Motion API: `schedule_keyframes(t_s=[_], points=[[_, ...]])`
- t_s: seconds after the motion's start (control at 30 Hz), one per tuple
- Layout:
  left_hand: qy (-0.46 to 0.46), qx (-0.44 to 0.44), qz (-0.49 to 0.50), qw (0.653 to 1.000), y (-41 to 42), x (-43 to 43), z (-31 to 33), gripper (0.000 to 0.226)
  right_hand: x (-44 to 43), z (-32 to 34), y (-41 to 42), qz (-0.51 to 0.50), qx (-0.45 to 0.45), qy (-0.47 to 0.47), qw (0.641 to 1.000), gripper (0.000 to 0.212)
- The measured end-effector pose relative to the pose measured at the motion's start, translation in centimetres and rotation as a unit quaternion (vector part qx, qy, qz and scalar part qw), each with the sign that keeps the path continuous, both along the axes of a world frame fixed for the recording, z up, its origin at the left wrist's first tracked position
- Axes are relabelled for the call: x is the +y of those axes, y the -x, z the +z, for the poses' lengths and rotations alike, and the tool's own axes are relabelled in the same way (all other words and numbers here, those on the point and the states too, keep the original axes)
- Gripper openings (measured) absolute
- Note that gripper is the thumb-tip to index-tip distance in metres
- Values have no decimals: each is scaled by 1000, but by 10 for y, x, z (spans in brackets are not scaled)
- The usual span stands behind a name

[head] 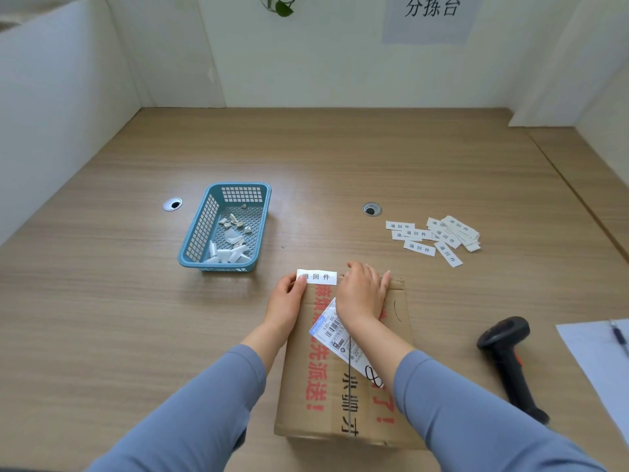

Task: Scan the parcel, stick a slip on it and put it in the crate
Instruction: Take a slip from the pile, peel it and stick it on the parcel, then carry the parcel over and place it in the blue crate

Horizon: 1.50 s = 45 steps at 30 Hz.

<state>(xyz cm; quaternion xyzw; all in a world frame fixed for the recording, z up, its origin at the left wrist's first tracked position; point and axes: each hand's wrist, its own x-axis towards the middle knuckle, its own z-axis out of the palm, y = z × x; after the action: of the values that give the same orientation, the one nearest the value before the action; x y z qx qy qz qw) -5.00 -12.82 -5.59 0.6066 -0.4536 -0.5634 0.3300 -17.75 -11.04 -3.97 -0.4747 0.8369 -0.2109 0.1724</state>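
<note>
A brown cardboard parcel with red and black print and a white shipping label lies on the wooden table in front of me. A white slip with black characters lies along the parcel's far left edge. My left hand pinches the slip's left end with thumb and fingers. My right hand lies on the parcel's far edge, just right of the slip, its fingers curved over that edge. A black barcode scanner lies on the table to the right of the parcel.
A blue plastic basket holding several scraps of white backing paper stands at the left. Several loose white slips lie at the right. A white sheet with a pen sits at the right edge. Two cable holes are set in the table.
</note>
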Motion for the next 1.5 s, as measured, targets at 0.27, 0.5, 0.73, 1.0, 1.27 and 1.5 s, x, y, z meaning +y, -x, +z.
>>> schedule_keyframes(t_s=[0.27, 0.5, 0.73, 1.0, 1.27, 1.5], points=[[-26, 57, -62, 996, -4, 10, 14, 17, 12, 0, 23, 72, 24, -9, 997, 46], [-13, 119, -111, 987, -16, 27, 9, 35, 45, -1, 63, 105, -15, -16, 994, 68], [-16, 125, -116, 985, -24, 53, 7, 50, 85, -4, 69, 59, -220, 28, 973, 90], [-7, 91, -100, 991, -41, 89, 7, 93, 130, -11, 66, 38, -299, 47, 952, 84], [21, 52, -114, 992, -50, 122, 5, 77, 170, -13, 48, 23, -324, 70, 943, 70], [21, 46, -107, 993, -51, 143, 6, 72, 191, -15, 41, 23, -360, 84, 929, 71]])
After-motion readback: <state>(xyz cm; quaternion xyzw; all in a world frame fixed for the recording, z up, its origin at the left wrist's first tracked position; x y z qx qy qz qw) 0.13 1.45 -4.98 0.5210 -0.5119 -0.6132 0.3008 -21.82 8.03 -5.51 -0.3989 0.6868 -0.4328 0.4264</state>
